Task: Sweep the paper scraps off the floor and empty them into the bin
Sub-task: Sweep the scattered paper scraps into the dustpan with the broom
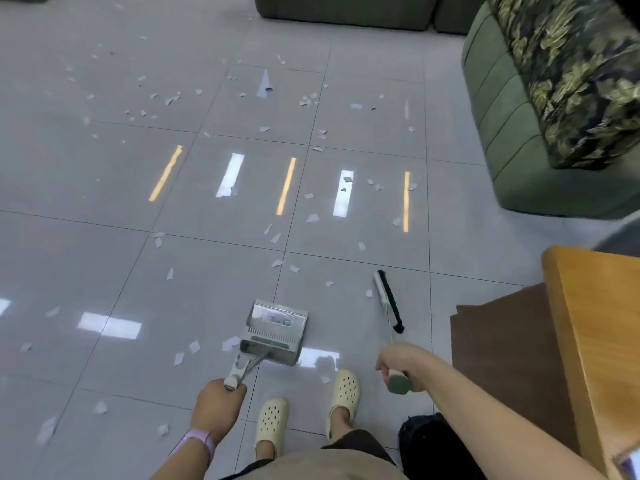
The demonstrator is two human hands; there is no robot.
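Observation:
A grey dustpan [275, 332] rests on the tiled floor just ahead of my feet, its mouth facing away from me. My left hand [218, 403] grips the end of its long handle. My right hand [401, 367] grips the green-tipped handle of a broom [388, 301], whose black-bristled head sits on the floor to the right of the dustpan. White paper scraps [313, 218] lie scattered over the tiles, several near the dustpan and many more farther out. No bin is in view.
A green sofa [502, 109] with a patterned cushion stands at the right, another green sofa [343, 10] at the far edge. A wooden table [595, 323] and a brown mat [502, 358] lie close on my right. A black bag [429, 441] sits by my right foot.

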